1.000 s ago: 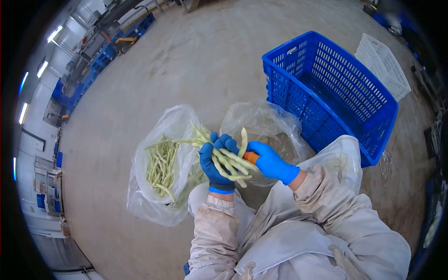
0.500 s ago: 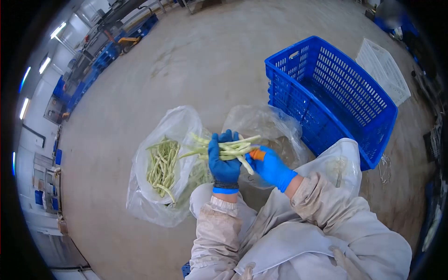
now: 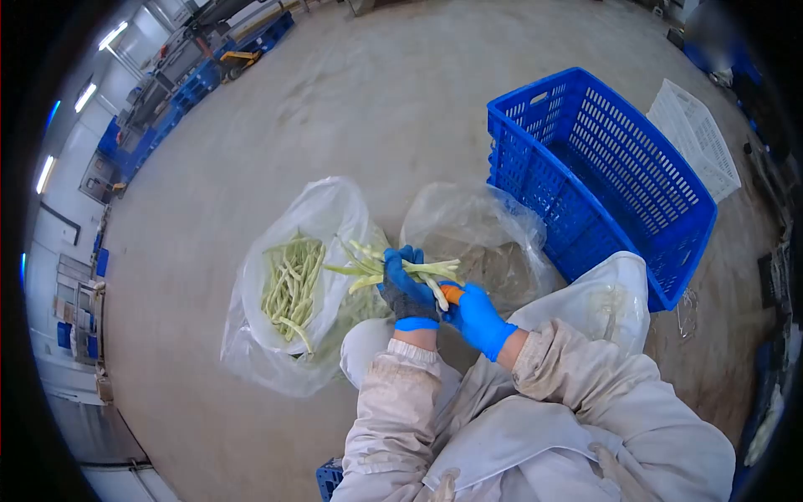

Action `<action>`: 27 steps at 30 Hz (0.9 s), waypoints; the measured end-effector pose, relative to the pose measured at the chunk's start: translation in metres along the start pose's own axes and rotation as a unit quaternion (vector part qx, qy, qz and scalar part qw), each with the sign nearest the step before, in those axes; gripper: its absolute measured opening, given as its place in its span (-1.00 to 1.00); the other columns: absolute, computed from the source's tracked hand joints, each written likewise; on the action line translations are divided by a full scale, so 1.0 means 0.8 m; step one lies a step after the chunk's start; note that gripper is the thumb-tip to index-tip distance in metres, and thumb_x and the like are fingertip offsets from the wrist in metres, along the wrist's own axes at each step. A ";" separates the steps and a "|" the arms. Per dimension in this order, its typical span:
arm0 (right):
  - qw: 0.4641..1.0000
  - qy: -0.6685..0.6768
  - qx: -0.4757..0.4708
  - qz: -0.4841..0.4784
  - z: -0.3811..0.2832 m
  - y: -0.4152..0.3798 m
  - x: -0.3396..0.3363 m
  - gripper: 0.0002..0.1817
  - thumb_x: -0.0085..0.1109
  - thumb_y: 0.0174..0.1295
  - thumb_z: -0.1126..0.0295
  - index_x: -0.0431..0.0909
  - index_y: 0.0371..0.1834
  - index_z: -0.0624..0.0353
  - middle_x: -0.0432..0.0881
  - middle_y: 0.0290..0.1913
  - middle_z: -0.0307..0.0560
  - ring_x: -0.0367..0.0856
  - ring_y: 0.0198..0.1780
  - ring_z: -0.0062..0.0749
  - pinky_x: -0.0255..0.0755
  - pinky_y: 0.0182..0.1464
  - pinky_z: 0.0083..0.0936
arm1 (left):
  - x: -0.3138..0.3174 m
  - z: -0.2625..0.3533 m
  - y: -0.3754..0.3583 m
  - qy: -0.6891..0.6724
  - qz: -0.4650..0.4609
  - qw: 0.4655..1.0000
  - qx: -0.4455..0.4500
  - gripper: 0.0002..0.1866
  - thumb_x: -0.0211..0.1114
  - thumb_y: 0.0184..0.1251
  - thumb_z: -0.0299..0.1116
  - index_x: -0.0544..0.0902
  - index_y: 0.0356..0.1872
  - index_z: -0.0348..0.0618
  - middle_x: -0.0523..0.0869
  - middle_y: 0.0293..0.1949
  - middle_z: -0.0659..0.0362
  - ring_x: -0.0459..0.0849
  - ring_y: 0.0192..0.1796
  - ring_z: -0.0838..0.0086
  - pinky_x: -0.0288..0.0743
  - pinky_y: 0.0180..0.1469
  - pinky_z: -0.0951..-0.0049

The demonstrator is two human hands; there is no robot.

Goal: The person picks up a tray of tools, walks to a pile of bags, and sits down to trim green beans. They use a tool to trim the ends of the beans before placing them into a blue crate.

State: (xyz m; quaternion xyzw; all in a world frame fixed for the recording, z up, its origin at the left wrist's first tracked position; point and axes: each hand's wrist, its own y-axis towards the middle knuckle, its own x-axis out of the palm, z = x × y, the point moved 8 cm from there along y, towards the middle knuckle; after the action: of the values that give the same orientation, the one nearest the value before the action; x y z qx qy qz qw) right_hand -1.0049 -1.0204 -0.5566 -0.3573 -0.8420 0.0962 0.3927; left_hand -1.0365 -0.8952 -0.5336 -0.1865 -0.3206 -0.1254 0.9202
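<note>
Blue nitrile covers both hands in my view. The left hand [image 3: 407, 291] is clenched around a bundle of long beans [image 3: 393, 272], pale green and yellowish, which lies roughly level across the palm, its ends sticking out to the left and a little to the right of the fingers. The right hand [image 3: 478, 316] sits just beside it, touching the bundle's right end, and grips something with an orange handle [image 3: 452, 293]; I cannot tell what the tool is, since only the orange part shows between the gloves.

Under and left of the hands I see an open clear plastic bag [image 3: 322, 213] on the concrete floor [image 3: 335, 100], holding a heap of more beans [image 3: 288, 284]. A second clear bag [image 3: 485, 238] stands just behind the hands, its contents dim through the film. A third, whitish bag [image 3: 615, 289] rests near the right sleeve. Beyond that stands a blue slatted crate [image 3: 602, 176], tilted toward me, with a white crate [image 3: 698, 138] just past its far corner. The beige sleeves and lap fill the bottom of my view.
</note>
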 end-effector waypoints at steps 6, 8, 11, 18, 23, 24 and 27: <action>0.999 -0.054 0.000 -0.007 0.044 -0.012 0.005 -0.77 -0.04 0.25 0.46 0.52 -0.08 0.22 0.59 -0.20 -0.12 0.56 -0.22 -0.48 0.46 -0.19 -0.54 | -0.009 -0.004 0.017 -0.023 0.062 0.997 -0.035 -0.76 0.22 0.26 -0.29 0.49 -0.14 -0.19 0.58 -0.32 0.15 0.55 -0.28 0.39 0.47 -0.14 0.38; 0.980 -0.187 -0.069 0.013 0.007 -0.033 0.010 -0.78 -0.04 0.24 0.47 0.52 -0.10 0.23 0.59 -0.21 -0.11 0.56 -0.22 -0.47 0.46 -0.18 -0.55 | -0.009 -0.002 0.031 -0.010 0.047 0.999 -0.010 -0.76 0.21 0.27 -0.30 0.49 -0.13 -0.17 0.59 -0.31 0.15 0.55 -0.27 0.39 0.47 -0.13 0.36; 0.955 -0.249 -0.159 0.000 -0.058 -0.034 -0.020 -0.80 -0.02 0.21 0.56 0.51 -0.12 0.25 0.59 -0.22 -0.09 0.56 -0.20 -0.44 0.46 -0.17 -0.54 | -0.002 0.012 0.034 -0.009 -0.015 1.000 0.008 -0.79 0.17 0.30 -0.29 0.51 -0.18 -0.20 0.57 -0.30 0.14 0.57 -0.18 0.34 0.48 -0.02 0.27; 0.653 -0.648 -0.379 0.101 -0.164 -0.019 -0.102 -0.58 0.04 0.19 0.60 0.37 0.16 0.22 0.46 0.08 -0.02 0.50 0.07 -0.30 0.38 0.09 -0.42 | 0.062 0.037 -0.013 -0.181 -0.136 0.966 -0.121 -0.71 0.15 0.29 -0.35 0.46 -0.01 -0.22 0.55 -0.26 0.15 0.55 -0.10 0.33 0.48 0.08 0.21; 0.848 -0.449 -0.271 -0.077 -0.202 -0.057 -0.015 -0.49 -0.06 0.17 0.65 0.30 0.25 0.21 0.42 0.14 0.00 0.46 0.14 -0.26 0.35 0.12 -0.44 | 0.090 0.038 -0.037 -0.260 -0.271 0.903 -0.208 -0.72 0.06 0.36 -0.32 0.46 0.02 -0.19 0.54 -0.26 0.19 0.52 -0.17 0.38 0.49 -0.05 0.30; 0.848 -0.447 -0.274 -0.075 -0.205 -0.053 -0.013 -0.49 -0.06 0.17 0.65 0.30 0.25 0.21 0.42 0.14 0.00 0.46 0.14 -0.26 0.35 0.12 -0.44 | 0.089 0.037 -0.038 -0.228 -0.273 0.913 -0.202 -0.71 0.03 0.38 -0.31 0.47 0.04 -0.19 0.53 -0.28 0.22 0.49 -0.21 0.43 0.46 -0.14 0.37; 0.794 -0.483 -0.350 -0.117 -0.217 -0.046 -0.008 -0.46 -0.04 0.06 0.62 0.36 0.20 0.15 0.45 0.09 0.07 0.51 0.05 -0.09 0.38 0.08 -0.39 | 0.097 0.034 -0.052 -0.267 -0.311 0.876 -0.256 -0.69 0.05 0.37 -0.29 0.47 0.05 -0.20 0.49 -0.33 0.26 0.47 -0.20 0.44 0.47 -0.19 0.35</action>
State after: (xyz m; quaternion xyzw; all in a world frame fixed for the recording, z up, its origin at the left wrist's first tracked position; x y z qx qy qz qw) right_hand -0.8948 -1.0717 -0.4270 -0.2764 -0.9336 -0.0917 -0.2086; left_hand -1.0064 -0.9299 -0.4535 -0.3325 -0.5527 -0.4277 0.6333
